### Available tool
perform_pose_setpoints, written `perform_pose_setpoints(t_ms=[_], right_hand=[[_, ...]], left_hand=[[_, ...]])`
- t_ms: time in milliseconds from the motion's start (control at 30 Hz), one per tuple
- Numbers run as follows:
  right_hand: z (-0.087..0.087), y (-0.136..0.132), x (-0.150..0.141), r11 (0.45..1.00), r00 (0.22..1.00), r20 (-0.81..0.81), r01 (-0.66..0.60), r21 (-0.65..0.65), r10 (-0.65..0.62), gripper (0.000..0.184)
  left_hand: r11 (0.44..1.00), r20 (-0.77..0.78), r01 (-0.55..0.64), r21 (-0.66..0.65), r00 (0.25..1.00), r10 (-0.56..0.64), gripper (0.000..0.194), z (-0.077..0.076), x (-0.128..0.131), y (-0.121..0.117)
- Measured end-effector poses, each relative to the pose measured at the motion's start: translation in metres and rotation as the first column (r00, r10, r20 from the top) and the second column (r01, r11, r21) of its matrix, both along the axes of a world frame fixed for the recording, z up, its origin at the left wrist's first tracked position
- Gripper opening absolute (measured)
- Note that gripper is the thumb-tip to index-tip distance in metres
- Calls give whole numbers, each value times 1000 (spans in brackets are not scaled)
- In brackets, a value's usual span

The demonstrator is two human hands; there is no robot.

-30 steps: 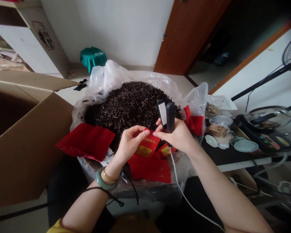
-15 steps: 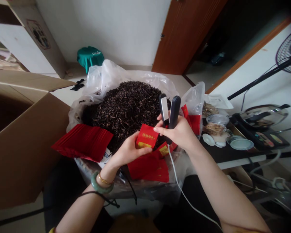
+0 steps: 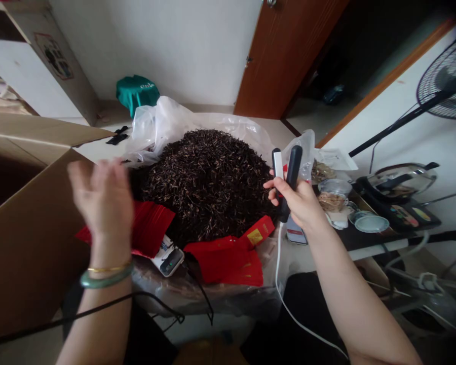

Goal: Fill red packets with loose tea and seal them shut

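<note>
My left hand (image 3: 108,203), blurred by motion, is raised in front of the cardboard box (image 3: 70,197) with its fingers apart and nothing visible in them. My right hand (image 3: 306,203) grips a black hand heat sealer (image 3: 294,172), tong-shaped with a white inner plate and a white cord; its jaws stand apart. Between the hands is a big heap of dark tea leaves (image 3: 213,177) in a clear plastic bag (image 3: 167,119). Red packets (image 3: 154,228) lie stacked at the left, partly behind my left wrist. More red pouches (image 3: 228,263) lie in front, beside one with a gold patch (image 3: 264,228).
A white device (image 3: 169,258) sticks out beneath the left stack. At right, a phone (image 3: 297,235) lies by my right wrist, and a side table holds a clear jar (image 3: 333,195), a lidded bowl (image 3: 370,222) and a glass kettle (image 3: 403,177). A fan (image 3: 446,76) stands beyond.
My left hand has let go of the small red packet and moved left to the box. The packet is no longer visible. My right hand has shifted right with the sealer.
</note>
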State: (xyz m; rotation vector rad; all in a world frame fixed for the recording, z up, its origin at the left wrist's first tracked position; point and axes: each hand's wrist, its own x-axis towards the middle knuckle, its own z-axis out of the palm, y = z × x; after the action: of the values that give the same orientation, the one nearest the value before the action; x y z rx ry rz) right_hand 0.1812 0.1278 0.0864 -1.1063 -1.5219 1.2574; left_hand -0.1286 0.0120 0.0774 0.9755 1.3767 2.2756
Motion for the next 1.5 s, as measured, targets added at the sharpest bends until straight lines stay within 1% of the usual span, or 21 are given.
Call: perform_pose_setpoints(t_ms=[67, 100, 133, 167, 200, 233, 267, 300, 400, 500, 567, 667, 767, 833, 867, 933, 1000, 1067, 1133, 1267, 1500], right_hand=[[-2, 1, 2, 1000, 1000, 27, -1, -20, 2, 52], [-2, 2, 4, 1000, 999, 46, 3, -27, -1, 52], [-2, 2, 8, 999, 998, 67, 6, -35, -4, 52], [-2, 1, 11, 999, 996, 89, 8, -43, -4, 53], [-2, 1, 15, 999, 994, 108, 9, -53, -3, 53], [-3, 1, 20, 998, 992, 125, 9, -64, -1, 54], [-4, 0, 24, 997, 990, 141, 8, -77, 3, 54], [-5, -1, 28, 996, 988, 155, 6, -92, 9, 55], [-11, -1, 36, 993, 985, 174, 0, -119, 21, 58], [-15, 0, 41, 993, 986, 166, 5, -120, 15, 57], [-16, 1, 44, 992, 985, 173, 7, -123, 15, 56], [-16, 1, 50, 995, 983, 183, 9, -103, 10, 54], [-15, -3, 56, 999, 971, 239, -13, -51, 25, 46], [-15, -9, 55, 999, 955, 295, -49, 1, 46, 41], [-14, -12, 52, 997, 948, 312, -80, 22, 69, 41], [-14, -21, 42, 985, 938, 317, -164, 44, 142, 41], [-14, -29, 27, 966, 920, 314, -258, 35, 234, 39], [-16, -35, 11, 953, 906, 323, -301, 38, 273, 39], [-19, -39, -4, 952, 903, 339, -300, 58, 264, 35], [-23, -41, -26, 954, 912, 329, -286, 87, 243, 25], [-24, -39, -41, 956, 915, 309, -289, 53, 260, 32]], left_hand=[[949, -158, 273, -158, 942, -297, 25, -19, 53, 17], [888, -205, 382, -255, 876, -436, 20, -29, 82, 24], [744, -292, 463, -482, 716, -635, 15, -39, 110, 31], [608, -340, 436, -664, 548, -764, 16, -47, 134, 38], [515, -358, 347, -784, 424, -832, 19, -54, 156, 46], [447, -358, 235, -863, 340, -870, 24, -59, 173, 53], [400, -349, 124, -908, 300, -888, 28, -63, 187, 60], [390, -349, 85, -917, 306, -886, 30, -66, 199, 68], [372, -339, 40, -927, 331, -881, 34, -71, 221, 89], [346, -307, 38, -938, 375, -875, 26, -75, 232, 101], [339, -278, 83, -937, 408, -870, 21, -76, 231, 104], [362, -236, 228, -904, 441, -866, 20, -75, 215, 99], [428, -201, 398, -812, 498, -844, 24, -72, 184, 81], [511, -15, 621, -595, 626, -779, 27, -70, 164, 63], [540, 62, 675, -503, 651, -757, 28, -68, 155, 54], [613, 110, 671, -417, 707, -699, 27, -65, 142, 36], [669, 111, 618, -413, 763, -637, 26, -62, 135, 22], [701, 103, 569, -430, 802, -588, 26, -59, 130, 14], [702, 110, 554, -447, 813, -572, 26, -57, 127, 11], [645, 124, 606, -465, 766, -631, 26, -54, 120, 14], [621, 235, 626, -472, 768, -595, 32, -57, 113, 15]])
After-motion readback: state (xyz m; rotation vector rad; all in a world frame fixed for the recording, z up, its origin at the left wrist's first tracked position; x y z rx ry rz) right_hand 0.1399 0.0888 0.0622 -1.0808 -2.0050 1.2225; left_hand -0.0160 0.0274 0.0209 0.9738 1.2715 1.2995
